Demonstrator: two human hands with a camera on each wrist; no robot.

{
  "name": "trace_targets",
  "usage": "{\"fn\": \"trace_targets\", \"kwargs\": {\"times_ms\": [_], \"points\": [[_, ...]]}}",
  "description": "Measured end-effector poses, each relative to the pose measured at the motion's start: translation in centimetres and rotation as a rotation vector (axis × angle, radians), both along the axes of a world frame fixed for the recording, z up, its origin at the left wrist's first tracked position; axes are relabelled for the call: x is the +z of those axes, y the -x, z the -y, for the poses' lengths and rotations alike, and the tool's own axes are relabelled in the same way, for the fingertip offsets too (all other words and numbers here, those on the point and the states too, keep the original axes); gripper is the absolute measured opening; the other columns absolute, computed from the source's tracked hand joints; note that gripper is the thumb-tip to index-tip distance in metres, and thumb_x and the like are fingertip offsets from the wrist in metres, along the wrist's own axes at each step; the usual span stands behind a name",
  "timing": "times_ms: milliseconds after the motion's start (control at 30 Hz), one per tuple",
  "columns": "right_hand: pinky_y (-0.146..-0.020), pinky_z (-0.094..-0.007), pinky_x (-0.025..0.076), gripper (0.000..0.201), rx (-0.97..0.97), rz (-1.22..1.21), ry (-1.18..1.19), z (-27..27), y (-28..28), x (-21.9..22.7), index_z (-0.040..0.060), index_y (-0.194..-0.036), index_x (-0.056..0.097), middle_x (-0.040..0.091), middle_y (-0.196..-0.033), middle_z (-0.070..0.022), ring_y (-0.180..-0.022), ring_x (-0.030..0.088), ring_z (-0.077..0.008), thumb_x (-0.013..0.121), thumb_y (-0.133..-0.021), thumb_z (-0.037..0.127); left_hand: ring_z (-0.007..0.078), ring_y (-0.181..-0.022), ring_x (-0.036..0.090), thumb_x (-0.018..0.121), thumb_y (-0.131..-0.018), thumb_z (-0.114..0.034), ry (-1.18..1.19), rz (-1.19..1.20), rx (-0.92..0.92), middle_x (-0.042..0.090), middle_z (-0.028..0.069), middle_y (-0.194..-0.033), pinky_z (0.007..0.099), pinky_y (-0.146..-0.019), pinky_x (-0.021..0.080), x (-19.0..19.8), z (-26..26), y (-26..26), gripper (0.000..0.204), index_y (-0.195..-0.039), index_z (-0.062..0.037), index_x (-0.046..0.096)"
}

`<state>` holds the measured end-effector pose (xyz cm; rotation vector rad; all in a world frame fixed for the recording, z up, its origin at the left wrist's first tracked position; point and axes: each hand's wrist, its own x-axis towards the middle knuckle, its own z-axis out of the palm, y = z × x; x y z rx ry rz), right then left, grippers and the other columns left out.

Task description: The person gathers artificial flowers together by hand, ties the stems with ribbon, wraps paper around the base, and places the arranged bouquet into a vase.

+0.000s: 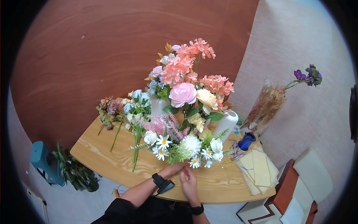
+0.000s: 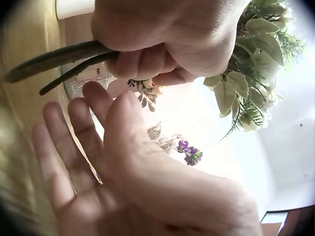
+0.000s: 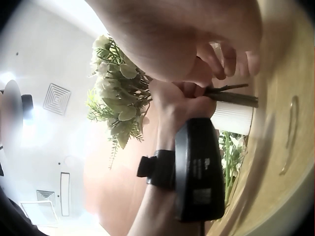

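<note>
My left hand [image 1: 173, 170] grips the stems [image 2: 61, 61] of a bouquet of white flowers and daisies [image 1: 191, 146]; its fingers curl round them in the left wrist view. Two bare stem ends stick out below the fist. The bouquet's leafy underside [image 3: 115, 88] shows in the right wrist view. My right hand [image 1: 189, 183] is just beside the left one, close to the stem ends, with fingers loosely extended and nothing in them.
Behind the bouquet stands a large arrangement with a pink peony [image 1: 182, 95] and coral hydrangeas [image 1: 179, 67]. White vases [image 1: 226, 123], a blue ribbon roll [image 1: 247, 141] and cream wrapping sheets [image 1: 257, 168] are on the wooden table [image 1: 97, 149]. Loose flower stems [image 1: 136, 149] lie at left.
</note>
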<state>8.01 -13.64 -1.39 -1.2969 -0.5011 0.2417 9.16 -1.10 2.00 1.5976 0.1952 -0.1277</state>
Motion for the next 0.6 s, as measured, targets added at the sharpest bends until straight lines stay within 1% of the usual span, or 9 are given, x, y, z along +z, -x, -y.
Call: {"fn": "trace_targets", "kwargs": {"times_ms": [133,200,267,367,400,433,533,567,600], "points": [[-0.088,-0.0264,0.041,0.028,0.024,0.04,0.007,0.1,-0.5,0.2,-0.0052,-0.115,0.05,0.058,-0.109,-0.0107,-0.101,0.054,-0.0148,0.051,-0.091,0.008,0.012,-0.072,0.057,0.046,-0.093,-0.021,0.234,0.116,-0.11,0.061,0.005,-0.085,0.0262,-0.067,0.048,-3.5,-0.3,-0.2,0.028,-0.107,0.0,0.056],[-0.084,-0.0262,0.042,0.025,0.06,0.047,-0.012,0.4,-0.8,-0.2,-0.0039,-0.112,0.052,0.06,-0.105,-0.0085,-0.096,0.055,-0.0135,0.052,-0.09,0.009,0.0113,-0.073,0.055,0.048,-0.091,-0.017,0.183,0.146,0.021,0.061,0.0042,-0.084,0.0257,-0.068,0.047,-3.9,0.8,-0.2,0.025,-0.106,0.0005,0.057],[-0.085,-0.0242,0.042,0.022,0.052,0.081,0.222,1.4,-1.2,-1.2,-0.0034,-0.109,0.053,0.059,-0.103,-0.0052,-0.096,0.054,-0.0109,0.053,-0.09,0.009,0.0108,-0.076,0.055,0.049,-0.089,-0.015,0.197,0.3,-0.054,0.061,0.0044,-0.083,0.025,-0.068,0.046,-3.8,1.5,0.1,0.021,-0.1,-0.0002,0.059],[-0.079,-0.0253,0.044,0.018,0.024,0.176,0.242,2.2,-1.1,-1.0,-0.0022,-0.104,0.055,0.06,-0.095,-0.0044,-0.088,0.056,-0.011,0.052,-0.09,0.009,0.0109,-0.073,0.054,0.051,-0.086,-0.015,-0.079,0.094,-0.185,0.061,0.0048,-0.083,0.0241,-0.066,0.045,5.5,1.6,3.7,0.02,-0.09,-0.0001,0.062],[-0.079,-0.0253,0.044,0.018,0.022,0.169,0.245,2.4,-0.9,-0.5,-0.0022,-0.104,0.055,0.06,-0.095,-0.0044,-0.088,0.056,-0.011,0.052,-0.09,0.009,0.0113,-0.071,0.054,0.05,-0.086,-0.015,-0.232,0.059,-0.218,0.061,0.0052,-0.079,0.0238,-0.065,0.045,6.4,1.8,3.9,0.02,-0.087,0.0003,0.063],[-0.075,-0.0257,0.044,0.017,0.04,0.135,0.164,2.6,-0.8,0.1,-0.0017,-0.1,0.056,0.061,-0.089,-0.0037,-0.082,0.056,-0.0112,0.054,-0.089,0.012,0.0128,-0.058,0.056,0.05,-0.085,-0.016,-0.395,-0.088,-0.167,0.06,0.0079,-0.071,0.0243,-0.054,0.048,6.0,2.2,2.9,0.02,-0.093,-0.0003,0.06],[-0.069,-0.0268,0.044,0.017,0.256,-0.013,0.028,3.9,-0.1,3.3,0.0,-0.092,0.056,0.061,-0.08,-0.0039,-0.072,0.056,-0.0126,0.056,-0.089,0.017,0.0145,-0.043,0.055,0.049,-0.086,-0.017,-0.074,-0.052,-0.092,0.058,0.0099,-0.064,0.0246,-0.039,0.047,7.3,2.9,3.9,0.022,-0.102,-0.0045,0.056],[-0.07,-0.0267,0.044,0.021,0.352,-0.058,-0.076,4.3,0.2,3.8,0.0002,-0.092,0.056,0.061,-0.08,-0.0047,-0.071,0.056,-0.0128,0.056,-0.089,0.022,0.0152,-0.032,0.052,0.047,-0.088,-0.019,-0.063,0.01,-0.121,0.058,0.0108,-0.065,0.0256,-0.028,0.044,10.9,3.3,5.4,0.025,-0.108,-0.0041,0.051],[-0.07,-0.0267,0.045,0.026,0.446,-0.11,-0.182,4.6,0.5,4.2,0.0005,-0.092,0.055,0.061,-0.08,-0.0056,-0.07,0.055,-0.013,0.056,-0.09,0.026,0.0141,-0.043,0.057,0.046,-0.09,-0.015,-0.057,0.072,-0.146,0.058,0.01,-0.068,0.0254,-0.04,0.05,9.9,3.3,4.8,0.021,-0.104,-0.0005,0.05]]}}
